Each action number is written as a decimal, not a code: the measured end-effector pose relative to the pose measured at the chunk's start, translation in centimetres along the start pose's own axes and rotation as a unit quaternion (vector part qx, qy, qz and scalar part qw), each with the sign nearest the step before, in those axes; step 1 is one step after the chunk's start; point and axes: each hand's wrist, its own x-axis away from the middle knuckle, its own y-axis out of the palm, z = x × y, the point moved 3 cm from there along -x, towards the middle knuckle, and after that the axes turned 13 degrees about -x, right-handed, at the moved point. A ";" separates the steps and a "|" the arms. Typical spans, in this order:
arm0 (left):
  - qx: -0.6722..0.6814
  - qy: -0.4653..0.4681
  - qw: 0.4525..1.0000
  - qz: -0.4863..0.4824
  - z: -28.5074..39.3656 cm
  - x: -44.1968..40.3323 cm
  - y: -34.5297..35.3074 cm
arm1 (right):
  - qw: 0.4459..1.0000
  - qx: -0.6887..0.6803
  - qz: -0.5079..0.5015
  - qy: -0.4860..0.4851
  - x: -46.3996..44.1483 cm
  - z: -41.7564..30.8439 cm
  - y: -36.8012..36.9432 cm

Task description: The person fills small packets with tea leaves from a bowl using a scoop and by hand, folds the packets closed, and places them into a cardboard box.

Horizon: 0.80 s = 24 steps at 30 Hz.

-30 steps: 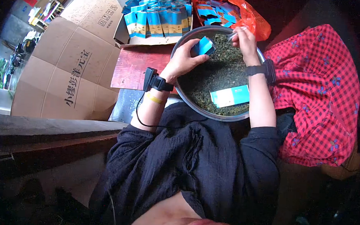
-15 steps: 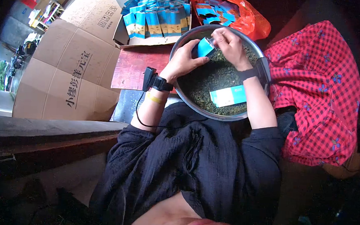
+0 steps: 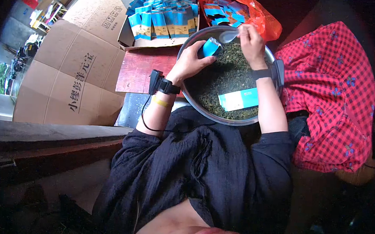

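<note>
A round metal basin holds loose dark green dried leaves. Over its left part my left hand is closed around a small blue packet, whose open end faces up and to the right. My right hand, above the basin's upper right, pinches the handle of a spoon. The spoon's bowl is just right of the packet's mouth, apart from it. Flat blue and white packets lie on the leaves near the basin's lower edge.
Behind the basin, a carton is packed with upright blue packets, beside a red plastic bag holding more. A large cardboard sheet stands at left. Red wooden board lies left of the basin; red checkered cloth is at right.
My right hand moved left to the packet's mouth, then back right and up with the spoon. In my left hand the packet now looks more widely open and rounder.
</note>
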 end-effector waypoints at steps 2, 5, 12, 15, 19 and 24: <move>0.005 0.013 1.000 0.026 -0.1 0.0 0.0 | 0.997 0.049 -0.051 -0.001 0.8 2.6 1.0; -0.001 0.024 0.999 0.028 -0.1 -0.2 0.0 | 0.968 0.135 -0.184 0.102 2.0 2.3 2.1; 0.029 -0.009 0.999 0.010 0.1 0.2 -0.2 | 0.946 -0.015 -0.296 0.131 3.3 3.8 4.6; 0.034 0.006 0.999 0.014 0.0 0.2 -0.1 | 0.933 -0.091 -0.277 0.213 2.8 5.0 4.7; 0.026 0.005 0.999 0.020 0.0 0.3 -0.2 | 0.920 -0.166 -0.249 0.254 2.2 4.1 4.1; 0.011 -0.008 1.000 0.012 -0.1 0.3 -0.1 | 0.961 -0.149 -0.132 0.191 0.6 3.2 1.9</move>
